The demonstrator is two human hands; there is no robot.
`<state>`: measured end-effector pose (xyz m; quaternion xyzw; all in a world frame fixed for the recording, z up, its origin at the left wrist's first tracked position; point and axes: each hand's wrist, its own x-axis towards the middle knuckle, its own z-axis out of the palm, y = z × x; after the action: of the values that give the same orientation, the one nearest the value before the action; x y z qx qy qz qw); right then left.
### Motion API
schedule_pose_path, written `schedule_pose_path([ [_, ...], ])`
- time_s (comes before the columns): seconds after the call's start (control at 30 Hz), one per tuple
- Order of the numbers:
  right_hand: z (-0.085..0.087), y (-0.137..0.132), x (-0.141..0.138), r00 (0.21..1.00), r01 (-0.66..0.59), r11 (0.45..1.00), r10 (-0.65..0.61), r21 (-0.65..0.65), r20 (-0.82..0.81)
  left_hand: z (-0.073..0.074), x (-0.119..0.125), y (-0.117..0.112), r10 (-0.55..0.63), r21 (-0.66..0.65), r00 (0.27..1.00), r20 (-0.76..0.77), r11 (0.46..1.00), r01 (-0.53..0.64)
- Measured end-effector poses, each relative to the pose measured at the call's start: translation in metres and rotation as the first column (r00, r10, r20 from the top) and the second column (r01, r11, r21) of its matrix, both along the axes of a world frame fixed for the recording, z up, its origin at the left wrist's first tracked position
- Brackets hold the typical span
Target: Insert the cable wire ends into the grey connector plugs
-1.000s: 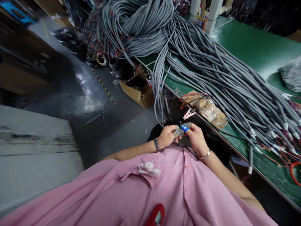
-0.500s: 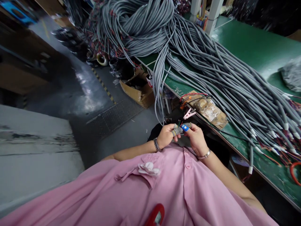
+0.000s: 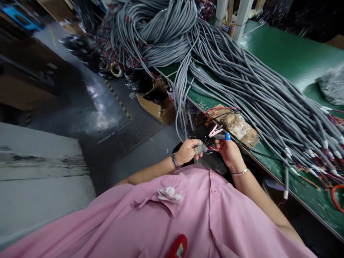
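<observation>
Just nearer than the pink clip [image 3: 215, 131], the left hand [image 3: 186, 152] pinches coloured wires [image 3: 210, 146], already fanned out, the right hand [image 3: 229, 154] curled by their tips, its grip unclear, while beyond the clip lie heaped grey cables [image 3: 242, 79], how many done I cannot tell.

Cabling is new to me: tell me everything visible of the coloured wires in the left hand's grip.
The coloured wires are thin strands, green, red and orange among them, seemingly plastic-coated. The left hand's grip holds them bunched; past it they fan out, some pointing forward, others toward the right hand's grip. Contact there is unclear.
</observation>
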<state>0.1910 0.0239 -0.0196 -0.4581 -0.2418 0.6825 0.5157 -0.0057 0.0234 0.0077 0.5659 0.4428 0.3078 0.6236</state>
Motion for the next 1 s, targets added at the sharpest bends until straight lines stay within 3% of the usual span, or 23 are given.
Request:
schedule_pose_path([
  [0.17,0.007,0.015,-0.005,0.994,-0.104,0.993,0.106,0.048,-0.025,0.005,-0.003,0.015,-0.138,-0.005,0.99,0.036,0.99,0.138],
  [0.27,0.01,0.02,-0.011,0.989,-0.134,0.983,0.14,0.127,-0.039,0.002,-0.003,0.025,-0.156,-0.055,0.982,0.104,0.985,0.162],
  [0.47,0.011,0.028,-0.019,0.993,-0.093,0.985,0.103,0.148,-0.063,-0.009,0.001,0.035,-0.142,-0.129,0.972,0.187,0.977,0.167],
  [0.73,0.007,0.032,-0.028,0.996,0.046,0.994,-0.038,0.099,-0.082,-0.011,0.005,0.034,-0.18,-0.131,0.971,0.156,0.971,0.201],
  [1.0,0.006,0.03,-0.028,0.997,0.001,0.996,0.006,0.087,-0.081,-0.013,0.005,0.034,-0.182,-0.137,0.971,0.156,0.969,0.203],
])
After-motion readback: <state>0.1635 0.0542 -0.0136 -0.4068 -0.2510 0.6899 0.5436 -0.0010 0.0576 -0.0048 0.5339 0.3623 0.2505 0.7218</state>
